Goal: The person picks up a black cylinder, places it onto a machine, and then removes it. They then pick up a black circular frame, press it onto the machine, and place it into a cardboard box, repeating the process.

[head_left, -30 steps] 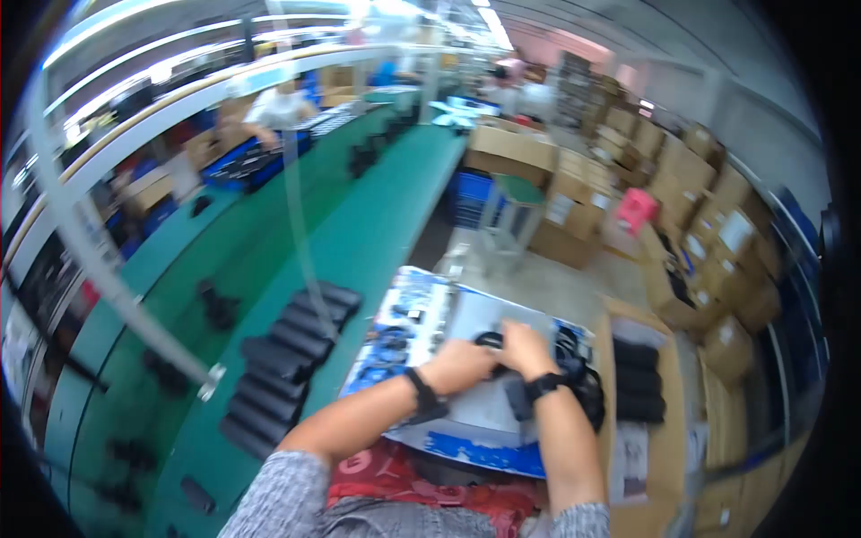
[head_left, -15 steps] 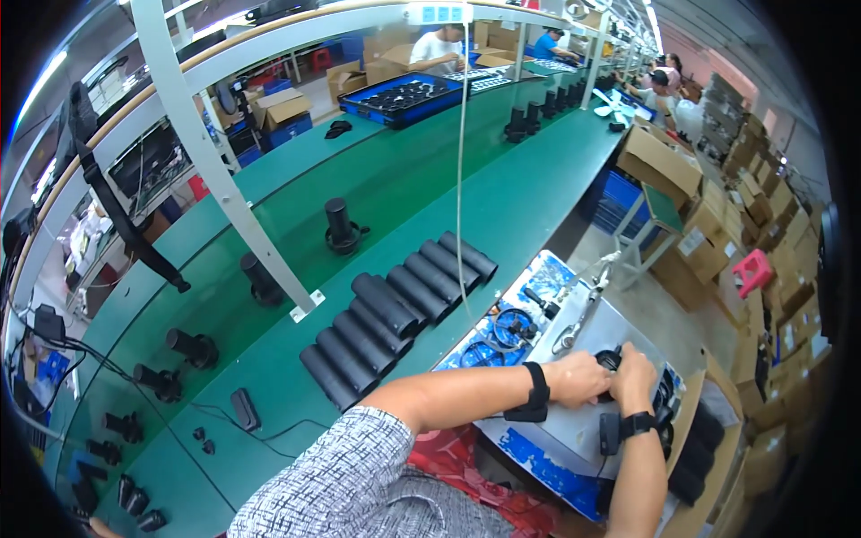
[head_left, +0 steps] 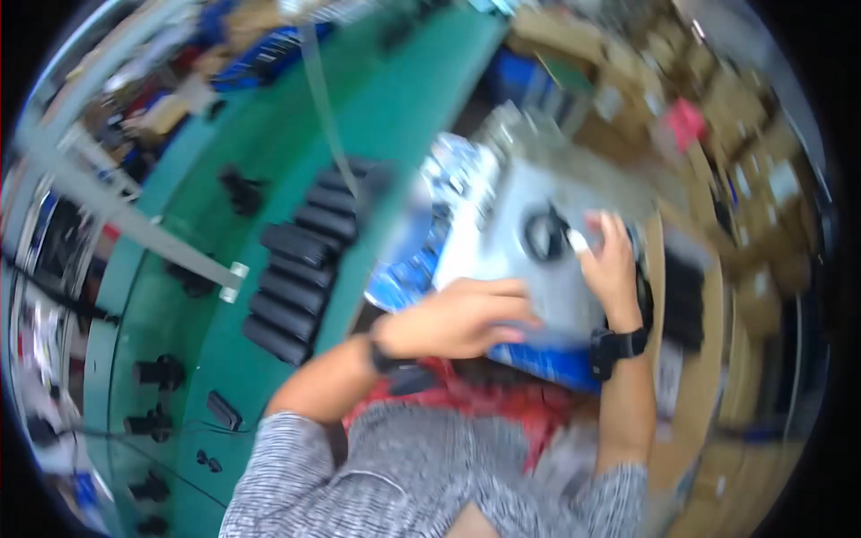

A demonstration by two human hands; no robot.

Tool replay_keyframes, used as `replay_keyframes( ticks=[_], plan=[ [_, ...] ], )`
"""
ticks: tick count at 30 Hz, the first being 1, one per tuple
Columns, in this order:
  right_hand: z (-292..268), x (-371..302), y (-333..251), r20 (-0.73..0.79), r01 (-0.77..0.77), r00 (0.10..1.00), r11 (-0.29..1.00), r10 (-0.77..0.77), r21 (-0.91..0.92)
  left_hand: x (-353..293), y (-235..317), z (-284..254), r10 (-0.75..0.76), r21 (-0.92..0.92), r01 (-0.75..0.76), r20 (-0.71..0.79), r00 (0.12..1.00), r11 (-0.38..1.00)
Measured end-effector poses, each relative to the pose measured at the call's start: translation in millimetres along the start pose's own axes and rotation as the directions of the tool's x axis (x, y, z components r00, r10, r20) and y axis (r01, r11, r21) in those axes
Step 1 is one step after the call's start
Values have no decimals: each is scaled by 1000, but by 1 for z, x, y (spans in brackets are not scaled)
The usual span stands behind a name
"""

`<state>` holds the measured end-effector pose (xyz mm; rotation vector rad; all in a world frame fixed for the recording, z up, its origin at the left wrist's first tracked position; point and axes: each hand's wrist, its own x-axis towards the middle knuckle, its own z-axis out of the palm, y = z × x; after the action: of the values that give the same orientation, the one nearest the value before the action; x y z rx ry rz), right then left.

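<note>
Motion blurs the whole view. A round black ring-shaped part [head_left: 545,235] with a small projection lies on the grey metal plate [head_left: 502,260] in front of me. My right hand [head_left: 612,273] is just right of the ring, thumb and fingers spread apart. Something white shows at its thumb tip, too smeared to name. Over the plate's near left edge is my left hand [head_left: 466,318], its fingers stretched out and loosely apart, with nothing seen in them. Each wrist wears a black band with a small box.
Black cylinders [head_left: 296,269] lie in a row on the green bench [head_left: 215,359] to the left. A cardboard box [head_left: 659,296] holding dark parts adjoins the plate on the right. A metal post [head_left: 152,233] rises from the bench. A pink stool [head_left: 686,124] stands among stacked cartons.
My hands, together on a black part before, have come apart; the left moved back toward me. The ring now lies uncovered on the plate. The view has swung to the right.
</note>
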<state>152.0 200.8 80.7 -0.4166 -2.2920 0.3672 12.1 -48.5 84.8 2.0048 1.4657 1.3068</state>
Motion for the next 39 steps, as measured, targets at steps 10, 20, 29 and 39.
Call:
replay_keyframes(
  ticks=[10,20,29,39],
  plan=[
    [-99,-148,-98,573,-456,714,354,-402,817,-47,64,12,195,-652,280,557,807,705],
    [-100,-166,-123,523,-373,666,370,-532,851,-61,54,40,324,-760,249,516,793,601],
    [-107,-143,-123,485,-220,671,474,-561,852,-68,55,34,255,-678,231,537,804,698],
    [-105,-161,-140,242,-105,966,716,-91,690,-53,64,48,-22,-487,166,287,958,857]
  ],
)
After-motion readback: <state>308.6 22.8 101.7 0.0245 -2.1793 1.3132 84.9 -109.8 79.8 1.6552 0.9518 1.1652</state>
